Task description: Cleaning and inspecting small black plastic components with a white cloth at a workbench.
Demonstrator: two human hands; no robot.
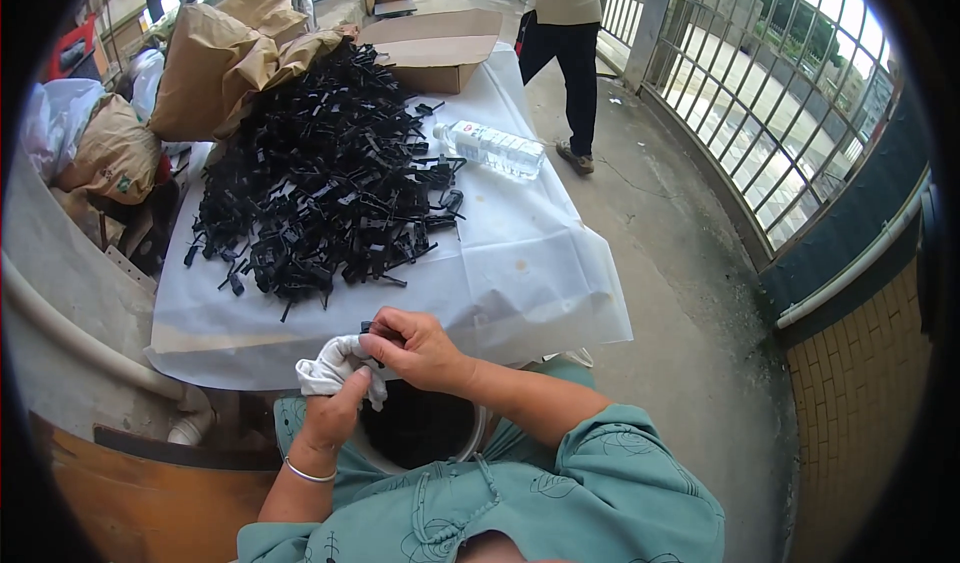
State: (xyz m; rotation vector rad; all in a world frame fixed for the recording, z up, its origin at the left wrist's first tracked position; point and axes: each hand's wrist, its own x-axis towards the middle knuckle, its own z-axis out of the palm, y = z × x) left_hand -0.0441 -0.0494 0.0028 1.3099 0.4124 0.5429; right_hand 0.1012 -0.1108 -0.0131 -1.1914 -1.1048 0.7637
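My left hand (332, 418) is closed around a bunched white cloth (335, 368), which covers its fingers. Close against it, my right hand (425, 351) has its fingers pinched on a small black plastic part (367, 327), mostly hidden by the hands. Both hands meet over the near edge of a table spread with a white sheet (520, 278). Under them stands a round bucket (482, 431) with a pale rim and a dark inside. Beyond the hands, a large heap of small black plastic parts (330, 163) covers much of the table.
A clear plastic bottle (490, 148) lies right of the heap. Behind stand an open cardboard box (430, 51) and a brown paper sack (215, 63). Bags (110, 148) crowd the left side. A person (565, 53) walks on the right, near a barred fence (760, 93).
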